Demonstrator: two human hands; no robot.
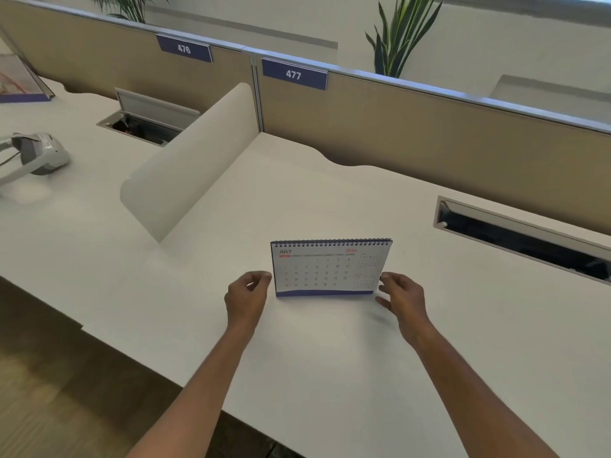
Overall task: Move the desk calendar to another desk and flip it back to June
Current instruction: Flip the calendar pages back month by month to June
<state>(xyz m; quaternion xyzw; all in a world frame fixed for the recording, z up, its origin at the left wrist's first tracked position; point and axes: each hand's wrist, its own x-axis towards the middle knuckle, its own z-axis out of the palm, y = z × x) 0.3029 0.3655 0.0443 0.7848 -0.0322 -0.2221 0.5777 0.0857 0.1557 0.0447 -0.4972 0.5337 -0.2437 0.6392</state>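
Desk calendar stands upright on white desk under the 477 sign, showing JULY. Left hand w/ fingers curled at its left edge, right hand w/ fingers loosely spread at its right edge; cannot tell if either is clamped on it. Rounded divider to the left.

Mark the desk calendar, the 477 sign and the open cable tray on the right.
desk calendar [325,271]: head view, middle of the July page.
477 sign [294,74]: head view, on the white digits.
cable tray [525,241]: head view, dark opening of the slot.
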